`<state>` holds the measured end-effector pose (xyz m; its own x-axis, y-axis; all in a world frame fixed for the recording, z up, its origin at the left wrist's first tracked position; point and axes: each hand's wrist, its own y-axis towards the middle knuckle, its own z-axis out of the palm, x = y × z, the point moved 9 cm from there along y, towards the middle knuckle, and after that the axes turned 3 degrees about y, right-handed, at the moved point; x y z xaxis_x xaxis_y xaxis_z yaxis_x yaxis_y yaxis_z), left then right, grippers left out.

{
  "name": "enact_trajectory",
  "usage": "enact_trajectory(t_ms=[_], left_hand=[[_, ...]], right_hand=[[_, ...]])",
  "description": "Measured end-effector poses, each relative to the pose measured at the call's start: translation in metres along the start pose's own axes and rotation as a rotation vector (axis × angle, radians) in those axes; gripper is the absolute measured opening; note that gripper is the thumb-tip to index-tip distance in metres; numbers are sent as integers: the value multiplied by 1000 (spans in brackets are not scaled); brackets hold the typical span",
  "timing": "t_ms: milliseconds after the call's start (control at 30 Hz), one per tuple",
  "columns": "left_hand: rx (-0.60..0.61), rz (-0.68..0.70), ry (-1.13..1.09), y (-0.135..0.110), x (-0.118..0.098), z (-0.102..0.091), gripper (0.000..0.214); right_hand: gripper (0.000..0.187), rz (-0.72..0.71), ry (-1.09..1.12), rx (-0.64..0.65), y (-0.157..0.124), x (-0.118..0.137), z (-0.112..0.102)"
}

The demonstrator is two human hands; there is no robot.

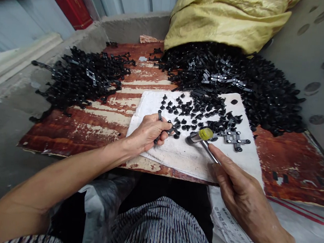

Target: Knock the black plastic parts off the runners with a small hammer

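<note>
My left hand point(153, 132) is closed around a black jointed linkage piece point(174, 127), whose arms stick out past the fingers on both sides. In my right hand point(237, 182) is a small hammer point(195, 138) with a metal shaft and a yellow-faced head. The hammer head is over the white cloth point(152, 99), to the right of the linkage and apart from it. Many small black round-based pegs point(188, 110) are scattered on the cloth beyond both hands. A flat linkage point(235, 140) with light-coloured rivets lies to the right of the hammer.
A heap of black linkages point(83, 77) covers the board's left side. A bigger pile of black parts point(273, 94) spreads at back right from a yellow sack point(225, 22). The worn red-brown board point(97, 129) has a concrete wall point(134, 27) behind it.
</note>
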<state>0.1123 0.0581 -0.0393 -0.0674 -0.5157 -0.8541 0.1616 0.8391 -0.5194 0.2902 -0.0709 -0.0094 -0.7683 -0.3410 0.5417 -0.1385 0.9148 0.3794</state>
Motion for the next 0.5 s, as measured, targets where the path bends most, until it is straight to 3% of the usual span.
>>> enact_trajectory(t_ms=[167, 433, 500], left_hand=[[-42, 42, -3, -3, 0, 0, 24], [-49, 63, 43, -3, -3, 1, 24], [-54, 60, 31, -4, -3, 2, 25]], right_hand=[[57, -4, 16, -3, 2, 1, -1], [72, -122, 23, -136, 23, 47, -28], [73, -141, -23, -119, 26, 48, -25]])
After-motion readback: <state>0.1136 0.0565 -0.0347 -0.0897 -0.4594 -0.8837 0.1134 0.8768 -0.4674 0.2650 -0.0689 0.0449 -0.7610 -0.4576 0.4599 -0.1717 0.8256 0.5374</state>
